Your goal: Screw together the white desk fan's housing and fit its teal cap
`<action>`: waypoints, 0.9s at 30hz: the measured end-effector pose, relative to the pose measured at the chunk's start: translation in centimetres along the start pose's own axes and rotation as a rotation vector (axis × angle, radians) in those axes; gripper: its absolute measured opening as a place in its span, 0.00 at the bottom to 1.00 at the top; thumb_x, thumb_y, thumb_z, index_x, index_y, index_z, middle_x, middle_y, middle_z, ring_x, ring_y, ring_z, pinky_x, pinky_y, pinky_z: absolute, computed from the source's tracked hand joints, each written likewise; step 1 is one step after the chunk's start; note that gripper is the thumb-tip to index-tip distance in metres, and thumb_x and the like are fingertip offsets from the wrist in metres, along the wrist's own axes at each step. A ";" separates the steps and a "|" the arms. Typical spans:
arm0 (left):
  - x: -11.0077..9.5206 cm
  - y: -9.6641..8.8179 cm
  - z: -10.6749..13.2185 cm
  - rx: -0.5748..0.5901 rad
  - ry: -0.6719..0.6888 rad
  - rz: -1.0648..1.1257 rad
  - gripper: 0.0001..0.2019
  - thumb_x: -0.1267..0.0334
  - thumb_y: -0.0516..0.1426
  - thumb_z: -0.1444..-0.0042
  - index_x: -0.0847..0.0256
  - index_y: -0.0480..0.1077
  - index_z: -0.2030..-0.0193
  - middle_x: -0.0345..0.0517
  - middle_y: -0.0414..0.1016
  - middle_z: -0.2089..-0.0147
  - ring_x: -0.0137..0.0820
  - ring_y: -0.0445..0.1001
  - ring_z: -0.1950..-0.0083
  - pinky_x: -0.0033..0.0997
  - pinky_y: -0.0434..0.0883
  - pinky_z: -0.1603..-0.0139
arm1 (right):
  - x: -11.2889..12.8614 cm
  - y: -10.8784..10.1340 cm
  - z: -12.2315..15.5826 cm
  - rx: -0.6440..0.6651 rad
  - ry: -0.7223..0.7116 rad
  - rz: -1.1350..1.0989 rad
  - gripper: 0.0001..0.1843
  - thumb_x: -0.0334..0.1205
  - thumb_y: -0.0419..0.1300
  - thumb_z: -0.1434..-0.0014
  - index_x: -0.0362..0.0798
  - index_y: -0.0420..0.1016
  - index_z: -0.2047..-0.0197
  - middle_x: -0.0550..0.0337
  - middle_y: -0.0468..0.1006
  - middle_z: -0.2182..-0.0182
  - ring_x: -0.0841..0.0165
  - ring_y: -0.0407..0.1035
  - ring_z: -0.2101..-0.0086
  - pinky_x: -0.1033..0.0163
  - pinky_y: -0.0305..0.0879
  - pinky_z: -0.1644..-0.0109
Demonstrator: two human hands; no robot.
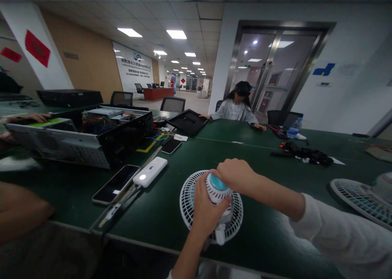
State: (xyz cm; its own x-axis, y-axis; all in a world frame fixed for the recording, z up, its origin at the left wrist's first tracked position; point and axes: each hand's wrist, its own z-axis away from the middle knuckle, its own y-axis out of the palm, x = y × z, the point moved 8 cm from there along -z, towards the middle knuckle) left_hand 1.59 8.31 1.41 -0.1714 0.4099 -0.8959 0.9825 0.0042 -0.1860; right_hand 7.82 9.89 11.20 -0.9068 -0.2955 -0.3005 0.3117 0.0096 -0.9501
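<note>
A small white fan lies grille-down on the green table in front of me, its motor housing pointing up and topped by a light blue cap. My left hand is wrapped around the housing, thumb on the near right side and fingers on the left. Above the cap's far right edge, my right hand is closed, touching the cap. Its fingertips are mostly hidden, so whatever it grips does not show. A white clip-like part sticks out at the fan's near side.
Left of the fan are a white power bank, a phone and another phone. An open computer case stands beyond. A second fan lies right. Across the table sits a person; another person's arm is at left.
</note>
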 end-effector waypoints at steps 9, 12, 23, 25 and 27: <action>-0.1 0.0 0.0 -0.009 0.010 0.008 0.30 0.63 0.61 0.54 0.58 0.56 0.44 0.51 0.62 0.46 0.43 0.62 0.43 0.47 0.59 0.42 | 0.1 -1.0 1.6 0.032 -0.394 -0.019 0.11 0.32 0.58 0.44 0.45 0.73 0.56 0.52 0.75 0.59 0.62 0.71 0.58 0.62 0.65 0.58; -0.2 -0.1 0.0 -0.020 0.026 0.020 0.30 0.64 0.62 0.54 0.59 0.56 0.44 0.51 0.63 0.46 0.42 0.63 0.44 0.46 0.60 0.43 | 0.6 -0.6 1.2 0.021 -0.381 0.015 0.09 0.34 0.58 0.43 0.43 0.73 0.59 0.51 0.76 0.61 0.60 0.71 0.59 0.61 0.66 0.59; -0.1 -0.2 0.0 -0.040 0.031 0.016 0.30 0.64 0.62 0.55 0.59 0.57 0.45 0.50 0.63 0.46 0.42 0.63 0.44 0.46 0.60 0.43 | 0.5 -1.2 0.7 -0.055 -0.145 0.047 0.17 0.37 0.46 0.37 0.40 0.74 0.59 0.43 0.77 0.67 0.55 0.74 0.65 0.56 0.67 0.68; -0.1 -0.2 0.0 -0.034 0.023 0.017 0.30 0.63 0.62 0.55 0.58 0.56 0.44 0.50 0.62 0.46 0.42 0.62 0.43 0.45 0.60 0.43 | 0.2 -1.3 1.3 -0.049 -0.233 0.008 0.14 0.34 0.49 0.39 0.46 0.71 0.53 0.50 0.77 0.64 0.61 0.73 0.64 0.60 0.66 0.66; -0.2 0.0 0.1 -0.013 0.012 0.013 0.30 0.63 0.62 0.54 0.58 0.56 0.44 0.50 0.62 0.46 0.41 0.62 0.43 0.45 0.60 0.43 | 0.2 -1.1 1.9 -0.047 -0.370 -0.025 0.15 0.30 0.52 0.41 0.51 0.70 0.52 0.56 0.75 0.61 0.65 0.72 0.62 0.64 0.65 0.63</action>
State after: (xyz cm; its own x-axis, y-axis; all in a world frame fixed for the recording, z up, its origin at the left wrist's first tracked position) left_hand 1.58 8.20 1.54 -0.1577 0.4208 -0.8933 0.9855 0.0104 -0.1691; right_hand 7.82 7.96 12.38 -0.7472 -0.6218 -0.2346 0.2696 0.0390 -0.9622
